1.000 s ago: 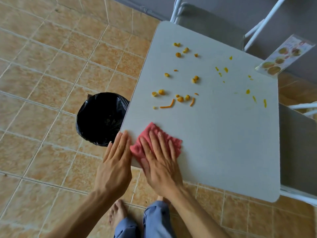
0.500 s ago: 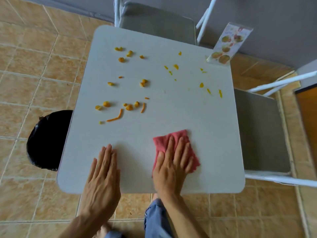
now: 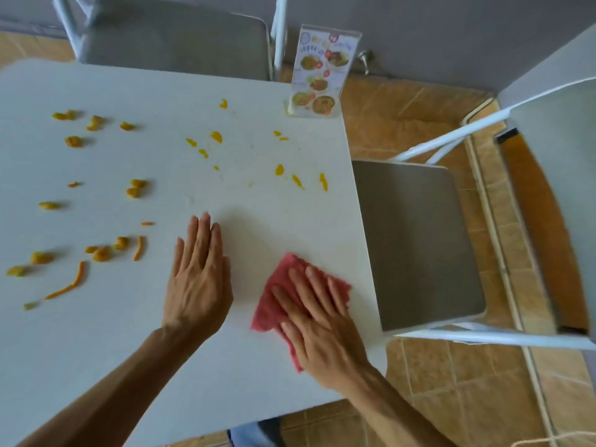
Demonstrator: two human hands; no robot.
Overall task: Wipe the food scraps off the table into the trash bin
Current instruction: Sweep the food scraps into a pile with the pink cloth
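Wiping barely begun: orange food scraps (image 3: 103,253) lie scattered across the counter (image 3: 96,350).
Right hand (image 3: 317,324) presses flat on the pink cloth (image 3: 277,304); left hand (image 3: 198,279) rests open, holding nothing; no bin in view.

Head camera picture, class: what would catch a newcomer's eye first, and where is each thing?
The orange food scraps strewn over the left and far parts of the white table stand out first. Next comes the pink cloth near the table's right edge, pressed flat under the right hand, with the left hand flat on the bare tabletop beside it. A menu stand rises at the far right corner.
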